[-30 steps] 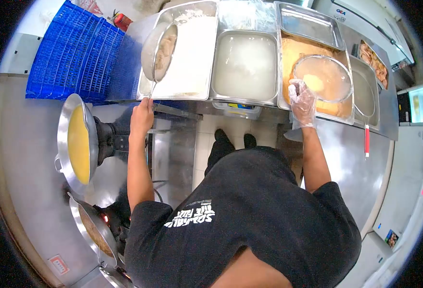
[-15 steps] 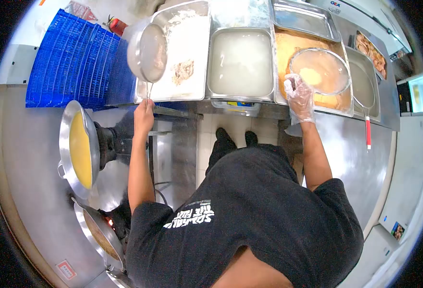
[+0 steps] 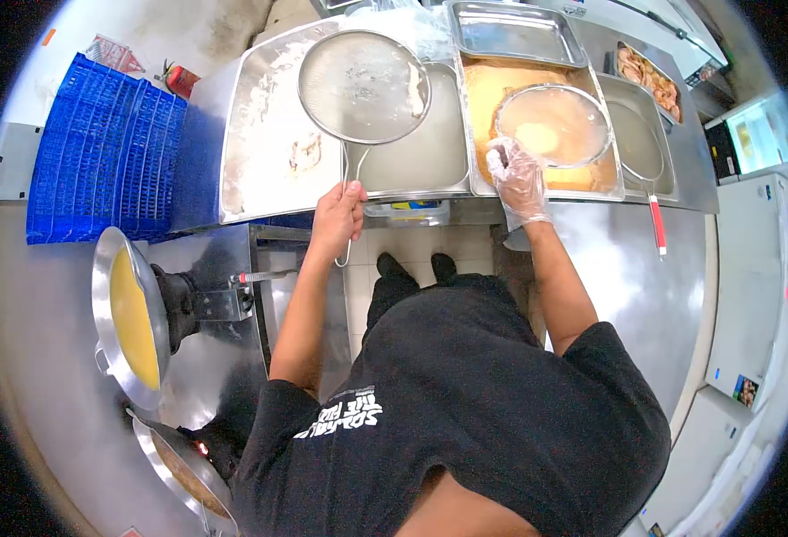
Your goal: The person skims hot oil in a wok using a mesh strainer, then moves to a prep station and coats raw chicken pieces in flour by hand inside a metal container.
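Observation:
My left hand (image 3: 337,219) grips the wire handle of a round mesh strainer (image 3: 362,87), which is over the tray of white flour (image 3: 268,116) and the tray of cloudy liquid (image 3: 447,161). A small pale piece clings at the strainer's right side. A clump of coated food (image 3: 305,153) lies in the flour. My right hand (image 3: 519,182), in a clear plastic glove, is closed on the near left rim of a second round strainer (image 3: 555,125). That one rests over the tray of orange-yellow powder (image 3: 488,80), with a pale yellow mound visible inside it.
A red-handled strainer (image 3: 657,224) sits in a tray at the right, near a tray of raw meat (image 3: 649,76). Behind is a metal tray (image 3: 515,36). Blue crates (image 3: 103,152), a wok of yellow oil (image 3: 134,313) and another wok (image 3: 183,474) are at the left.
The left strainer has swung right from the flour tray, and its meat has dropped onto the flour. The whole view has shifted, while my right hand stays at its strainer.

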{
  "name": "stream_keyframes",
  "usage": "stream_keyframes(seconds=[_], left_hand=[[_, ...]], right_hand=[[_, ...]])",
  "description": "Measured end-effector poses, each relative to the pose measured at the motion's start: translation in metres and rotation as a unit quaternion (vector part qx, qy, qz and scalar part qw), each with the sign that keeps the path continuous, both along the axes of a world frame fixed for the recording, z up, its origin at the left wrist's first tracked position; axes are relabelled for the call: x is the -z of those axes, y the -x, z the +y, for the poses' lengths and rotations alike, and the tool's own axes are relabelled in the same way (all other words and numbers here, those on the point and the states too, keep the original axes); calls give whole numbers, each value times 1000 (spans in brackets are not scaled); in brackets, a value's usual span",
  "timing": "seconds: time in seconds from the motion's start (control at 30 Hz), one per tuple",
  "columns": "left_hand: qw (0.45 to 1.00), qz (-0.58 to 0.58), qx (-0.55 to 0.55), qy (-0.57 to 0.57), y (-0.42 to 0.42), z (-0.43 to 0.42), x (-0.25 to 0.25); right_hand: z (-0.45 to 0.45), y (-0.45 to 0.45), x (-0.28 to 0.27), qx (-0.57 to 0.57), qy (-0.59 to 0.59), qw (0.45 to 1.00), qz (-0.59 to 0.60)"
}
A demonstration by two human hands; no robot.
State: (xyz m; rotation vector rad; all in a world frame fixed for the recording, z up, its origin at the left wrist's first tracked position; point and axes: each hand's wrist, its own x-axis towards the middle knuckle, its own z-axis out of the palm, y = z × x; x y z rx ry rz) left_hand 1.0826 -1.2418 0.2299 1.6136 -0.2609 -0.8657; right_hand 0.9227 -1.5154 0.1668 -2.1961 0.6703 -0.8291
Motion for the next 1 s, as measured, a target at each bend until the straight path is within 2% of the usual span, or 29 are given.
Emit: stream_keyframes(seconds=[0.1,0.2,0.23,0.27,0.3,0.33,0.4,0.53,0.6,0.7,0.8,0.9,1.0], left_hand=[[1000,5,-19,12,5,16,-8],[989,-120,-47,-73,-4,57,-35],[970,-206,-49,-117,-15,73,-33],[942,-289,-49,-162,-26,90,-30],[843,-485,-16,-235,-35,102,-33],[778,-560,-10,-284,-46,116,-26],[718,-528,-10,-455,-53,129,-26],[671,-542,-12,-506,-65,148,-7],[668,-528,-18,-523,-67,150,5],[726,-556,-37,-403,-81,155,20],[780,-574,-91,-232,-82,144,32],[898,-353,-126,-230,-73,125,5],[963,-191,-137,-132,-45,86,-38]], right_hand=[[0,-2,3,2,-4,1000,5],[0,-3,5,4,-7,1000,18],[-3,-4,9,7,5,1000,23],[-2,-4,11,10,16,999,29],[1,-3,4,8,-9,999,38],[2,-3,4,4,-11,999,34],[1,-3,5,2,-14,1000,24],[1,0,1,7,37,998,51],[1,0,2,4,16,999,51],[1,-1,2,5,-3,999,44],[2,-2,3,7,5,999,31],[1,1,5,1,13,1000,26],[1,-1,1,-2,5,1000,28]])
